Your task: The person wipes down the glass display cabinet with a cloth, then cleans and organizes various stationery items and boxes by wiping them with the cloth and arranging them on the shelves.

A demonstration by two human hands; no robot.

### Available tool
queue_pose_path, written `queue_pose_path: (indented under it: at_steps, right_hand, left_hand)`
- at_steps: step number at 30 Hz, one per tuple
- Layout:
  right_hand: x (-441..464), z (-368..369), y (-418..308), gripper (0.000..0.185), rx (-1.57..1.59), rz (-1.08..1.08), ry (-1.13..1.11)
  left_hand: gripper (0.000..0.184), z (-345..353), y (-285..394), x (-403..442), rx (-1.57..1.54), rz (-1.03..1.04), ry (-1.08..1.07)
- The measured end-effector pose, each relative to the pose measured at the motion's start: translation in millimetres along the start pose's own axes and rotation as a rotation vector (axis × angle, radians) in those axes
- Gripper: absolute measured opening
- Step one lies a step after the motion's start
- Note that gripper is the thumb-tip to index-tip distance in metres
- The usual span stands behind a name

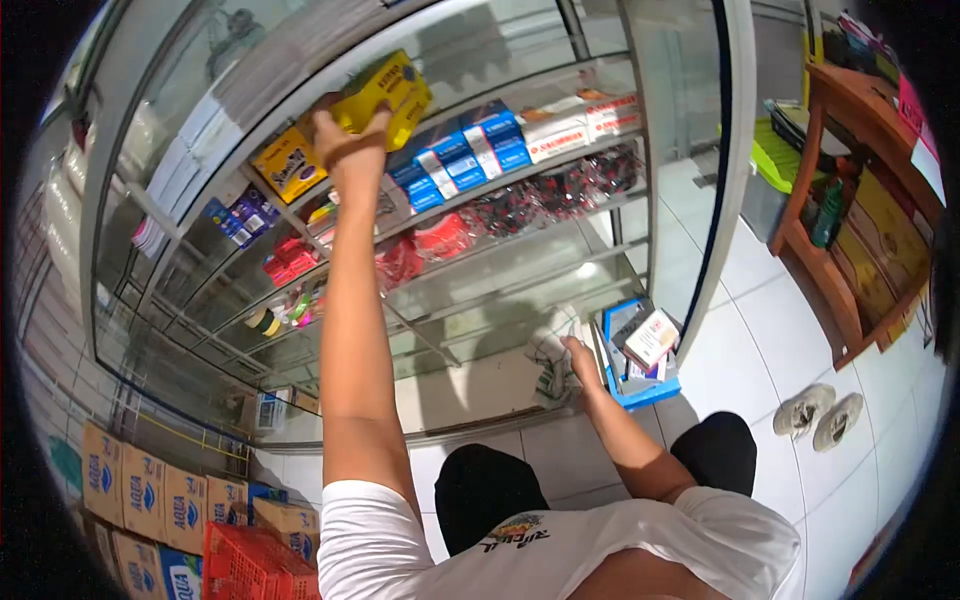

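My left hand (350, 145) reaches up to the upper shelf of the glass cabinet, its fingers closed on a yellow packet (395, 98) with dark print. Beside it on that shelf stand a yellow-orange box (288, 165) and several blue-and-white boxes (470, 145). Low down by the cabinet floor, my right hand (583, 362) grips a white cloth (556, 352) with green markings. Just right of that hand sits a blue tray-like box (640, 395), with a small white box (651, 338) lying on top of things in it.
White-and-red boxes (580, 128) fill the shelf's right end, above plastic-wrapped dark and red goods (530, 205). The glass door's frame (735, 150) stands at right, near a wooden rack (850, 200). Cardboard cartons (145, 490) and a red crate (255, 560) stand lower left; shoes (803, 410) lie on the tiles.
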State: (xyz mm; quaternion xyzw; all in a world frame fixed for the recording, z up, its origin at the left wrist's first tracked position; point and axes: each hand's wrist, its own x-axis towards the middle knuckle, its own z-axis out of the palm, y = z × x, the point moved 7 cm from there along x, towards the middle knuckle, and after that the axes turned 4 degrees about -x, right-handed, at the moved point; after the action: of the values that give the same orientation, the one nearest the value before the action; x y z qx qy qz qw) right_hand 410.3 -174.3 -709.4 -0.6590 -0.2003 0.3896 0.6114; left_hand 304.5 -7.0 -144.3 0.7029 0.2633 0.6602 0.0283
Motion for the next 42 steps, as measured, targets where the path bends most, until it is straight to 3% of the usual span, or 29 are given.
queue_pose_path:
  at_steps: [3, 5, 6, 9, 10, 13, 15, 16, 18, 20, 23, 25, 26, 30, 31, 33, 35, 36, 38, 39, 40, 41, 42]
  right_hand:
    - [2, 0, 13, 0.047, -0.098, 0.008, -0.002]
    - [6, -3, 27, 0.048, -0.148, 0.006, -0.02]
    - [11, 0, 30, 0.048, -0.172, 0.008, -0.031]
    - [17, 14, 45, 0.049, -0.262, 0.01, -0.059]
    - [10, 15, 58, 0.049, -0.302, 0.006, -0.068]
    - [-3, 23, 83, 0.05, -0.442, -0.017, -0.105]
    - [-2, 23, 91, 0.05, -0.541, -0.046, -0.127]
    - [-6, 18, 84, 0.05, -0.551, -0.047, -0.124]
    - [-31, 26, 63, 0.044, -0.613, -0.222, -0.324]
    - [-58, 38, 41, 0.039, -0.668, -0.402, -0.534]
    - [-58, 34, 35, 0.04, -0.7, -0.386, -0.537]
    - [-62, 37, 34, 0.042, -0.727, -0.382, -0.531]
    - [-61, 38, 35, 0.043, -0.741, -0.391, -0.526]
    - [-68, 20, 40, 0.046, -0.812, -0.43, -0.518]
    - [-70, 16, 45, 0.047, -0.831, -0.43, -0.525]
    - [-63, 20, 36, 0.049, -0.863, -0.426, -0.536]
    - [-60, 26, 29, 0.05, -0.886, -0.418, -0.535]
    - [-59, 30, 28, 0.051, -0.896, -0.414, -0.529]
    - [-57, 37, 21, 0.053, -0.907, -0.392, -0.515]
    - [-53, 23, 20, 0.054, -0.908, -0.38, -0.507]
    - [-51, 24, 17, 0.055, -0.909, -0.366, -0.501]
    - [-51, 24, 15, 0.056, -0.908, -0.348, -0.499]
    - [-47, 22, 12, 0.057, -0.908, -0.328, -0.499]
  left_hand:
    - [0.058, -19, 28, -47, -0.198, 0.082, 0.067]
    - [0.055, -22, 44, -90, -0.556, 0.168, 0.035]
    - [0.05, -24, 40, -116, -0.451, 0.19, 0.009]
    - [0.047, 1, 34, -208, -0.893, -0.027, -0.114]
    - [0.045, 17, 32, -247, -1.091, -0.257, -0.152]
    - [0.043, 41, -1, -357, -0.773, -0.606, -0.227]
    - [0.045, 39, -18, -408, -0.399, -0.687, -0.326]
    - [0.045, 39, -21, -424, -0.407, -0.693, -0.32]
    - [0.048, 34, -35, -455, -0.166, -0.726, -0.341]
    - [0.053, 39, -46, -477, -0.069, -0.647, -0.356]
    - [0.059, 50, -72, -521, 0.018, -0.7, -0.439]
    - [0.059, 63, -75, -543, -0.095, -0.503, -0.368]
    - [0.059, 66, -77, -549, -0.166, -0.611, -0.407]
    - [0.056, 87, -75, -583, -0.194, -0.455, -0.64]
    - [0.056, 85, -70, -571, -0.194, -0.457, -0.608]
    - [0.044, 88, -65, -562, -0.092, -0.614, -0.776]
    - [0.04, 101, -65, -534, 0.089, -0.486, -0.667]
    - [0.042, 105, -66, -501, -0.076, -0.594, -0.596]
    - [0.048, 79, -50, -401, -0.119, -0.312, -0.117]
    - [0.054, 69, -43, -353, -0.083, -0.197, 0.012]
    - [0.063, 46, -38, -286, -0.181, -0.347, -0.074]
    - [0.064, 22, -28, -245, -0.268, -0.127, 0.276]
    - [0.064, 9, -41, -198, -0.188, -0.039, 0.413]
